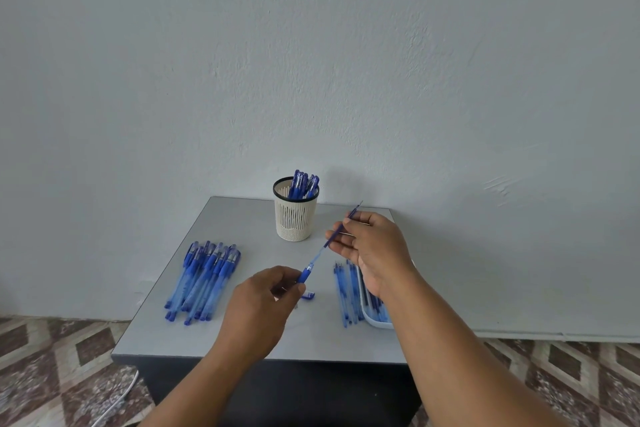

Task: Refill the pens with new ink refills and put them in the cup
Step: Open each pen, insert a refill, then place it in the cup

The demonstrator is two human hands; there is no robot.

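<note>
My left hand pinches the blue grip end of an opened pen above the table's middle. From that pen a thin blue ink refill slants up to the right, with my right hand shut on it. A small blue pen cap lies on the table under my left hand's fingers. At the back stands a cream slotted cup with several blue pens in it. A heap of blue pens lies at the left.
Loose refills lie in a row at the right, beside a white tray that holds more and is partly hidden by my right forearm. The grey table stands against a pale wall. A white cable runs over the patterned floor at the left.
</note>
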